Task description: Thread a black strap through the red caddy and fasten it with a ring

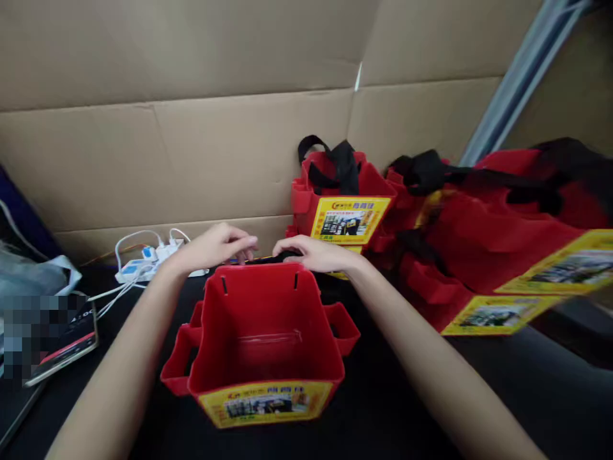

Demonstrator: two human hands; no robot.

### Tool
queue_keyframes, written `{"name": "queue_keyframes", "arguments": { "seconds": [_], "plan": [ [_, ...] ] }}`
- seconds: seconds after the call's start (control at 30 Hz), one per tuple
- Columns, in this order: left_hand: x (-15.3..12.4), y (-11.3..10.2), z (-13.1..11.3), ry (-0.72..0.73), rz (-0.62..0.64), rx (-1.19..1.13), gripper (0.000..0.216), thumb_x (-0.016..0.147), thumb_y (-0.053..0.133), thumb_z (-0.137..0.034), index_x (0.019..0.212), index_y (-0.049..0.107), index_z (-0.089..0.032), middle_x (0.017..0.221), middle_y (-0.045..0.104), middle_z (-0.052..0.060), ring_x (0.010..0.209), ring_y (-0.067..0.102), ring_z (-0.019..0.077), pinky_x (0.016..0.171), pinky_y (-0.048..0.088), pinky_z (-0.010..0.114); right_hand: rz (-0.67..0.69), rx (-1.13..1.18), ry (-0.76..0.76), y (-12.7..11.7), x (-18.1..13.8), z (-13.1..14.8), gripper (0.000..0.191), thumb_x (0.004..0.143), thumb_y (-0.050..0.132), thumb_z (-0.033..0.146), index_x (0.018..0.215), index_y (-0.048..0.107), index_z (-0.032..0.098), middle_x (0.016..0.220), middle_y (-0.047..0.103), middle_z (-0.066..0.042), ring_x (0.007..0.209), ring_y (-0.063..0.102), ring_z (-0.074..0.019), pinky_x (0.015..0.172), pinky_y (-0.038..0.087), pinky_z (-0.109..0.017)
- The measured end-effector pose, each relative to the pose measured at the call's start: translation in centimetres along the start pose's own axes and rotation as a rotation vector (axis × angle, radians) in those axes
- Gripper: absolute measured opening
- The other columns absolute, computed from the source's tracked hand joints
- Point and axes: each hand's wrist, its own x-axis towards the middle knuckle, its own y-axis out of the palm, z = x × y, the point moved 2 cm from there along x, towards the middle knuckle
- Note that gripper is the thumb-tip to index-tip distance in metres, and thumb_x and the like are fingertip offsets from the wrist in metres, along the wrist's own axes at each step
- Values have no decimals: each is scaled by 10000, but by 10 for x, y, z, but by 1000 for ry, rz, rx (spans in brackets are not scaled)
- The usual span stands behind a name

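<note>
A red plastic bin (268, 300) stands in front of me, with side pockets, two slots in its back wall and a yellow printed label (268, 404) on the near side. Behind its back rim, my right hand (311, 252) has its fingers curled round a black strap (288, 255), part of which is hidden by the bin. My left hand (218, 246) hovers at the rim's left end, fingers bent loosely downward and thumb apart, with nothing visible in it.
Several red bins with black straps are stacked at the right, including one nearer bin (342, 185). A white power strip (136, 268) with plugged cables lies at the left, near a phone (71, 345). Cardboard (215, 153) forms the back wall; a metal post (522, 83) rises at the right.
</note>
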Motion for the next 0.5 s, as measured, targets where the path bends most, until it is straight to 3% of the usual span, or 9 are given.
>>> {"name": "queue_keyframes", "arguments": {
  "seconds": [0.1, 0.2, 0.27, 0.37, 0.43, 0.5],
  "plan": [
    [-14, 2, -18, 136, 156, 106, 385, 790, 475, -424, 1039, 569, -146, 932, 609, 41, 795, 547, 127, 651, 418, 181, 46, 109, -25, -7, -4, -7, 199, 792, 449, 164, 958, 542, 106, 879, 548, -36, 782, 488, -105, 708, 383, -229],
    [-22, 3, -23, 214, 315, 248, 242, 773, 516, -338, 878, 603, -138, 753, 584, -2, 655, 495, 89, 564, 371, 156, 51, 212, -67, -7, -6, -8, 256, 802, 478, 255, 1004, 556, 120, 941, 555, -47, 820, 495, -106, 726, 388, -226],
    [-23, 1, -18, 187, 370, 262, 220, 791, 488, -309, 776, 598, -121, 670, 548, -11, 583, 447, 70, 515, 345, 150, 47, 267, -67, -4, -6, -8, 305, 789, 508, 303, 1026, 565, 120, 868, 564, -40, 736, 496, -86, 672, 396, -211],
    [-25, -8, -5, 79, 395, 178, 246, 791, 496, -342, 803, 610, -124, 710, 569, -5, 603, 460, 72, 526, 367, 145, 83, 364, -15, 3, -3, -13, 356, 797, 497, 358, 1018, 569, 88, 598, 485, 11, 513, 414, -48, 530, 377, -188],
    [-26, -14, 2, 28, 397, 134, 275, 786, 505, -375, 832, 622, -131, 728, 584, 1, 616, 476, 76, 536, 378, 144, 87, 449, -2, 7, -2, -18, 351, 801, 488, 369, 987, 569, 83, 652, 510, -8, 506, 429, -43, 527, 396, -190],
    [-28, -17, 6, 10, 399, 107, 287, 781, 511, -389, 844, 628, -135, 733, 590, 5, 618, 484, 76, 536, 380, 141, 65, 527, -4, 11, 0, -24, 313, 789, 509, 355, 960, 562, 98, 840, 549, -51, 564, 489, -46, 570, 428, -197]
  ]
}}
